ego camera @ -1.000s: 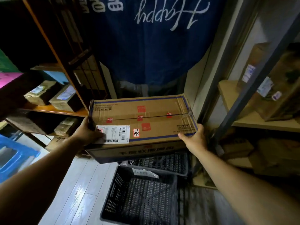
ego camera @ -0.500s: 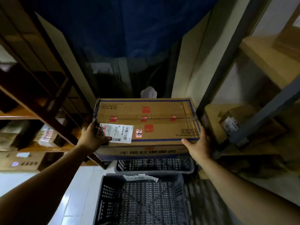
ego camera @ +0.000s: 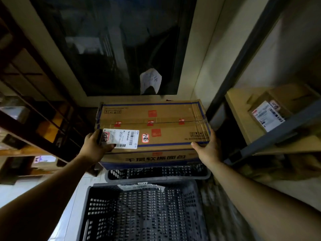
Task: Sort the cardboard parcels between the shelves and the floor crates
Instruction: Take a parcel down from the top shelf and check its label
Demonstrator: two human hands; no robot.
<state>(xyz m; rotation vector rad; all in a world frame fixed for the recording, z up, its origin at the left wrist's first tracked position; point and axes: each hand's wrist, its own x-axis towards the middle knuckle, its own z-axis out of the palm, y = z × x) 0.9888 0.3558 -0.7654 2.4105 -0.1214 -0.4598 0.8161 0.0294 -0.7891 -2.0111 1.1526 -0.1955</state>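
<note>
A wide cardboard parcel [ego camera: 166, 126] with blue edge stripes, red stickers and a white shipping label hangs in front of me over two dark floor crates. My left hand [ego camera: 96, 146] grips its left near corner, thumb on the label. My right hand [ego camera: 207, 148] grips its right near corner, thumb on top. The far crate [ego camera: 156, 173] lies directly below the parcel's front edge. The near crate [ego camera: 142, 211] holds only a scrap of paper at its rim.
A dark wooden shelf unit [ego camera: 40, 122] with parcels stands on the left. On the right, a grey metal rack [ego camera: 271, 141] carries a labelled cardboard box [ego camera: 278, 108]. A dark window with a paper note [ego camera: 150, 80] fills the wall ahead. Pale floor shows at lower left.
My view has tilted down and the blue cloth has left the frame. The parcel, still held by both hands, has come lower and sits just above the far crate.
</note>
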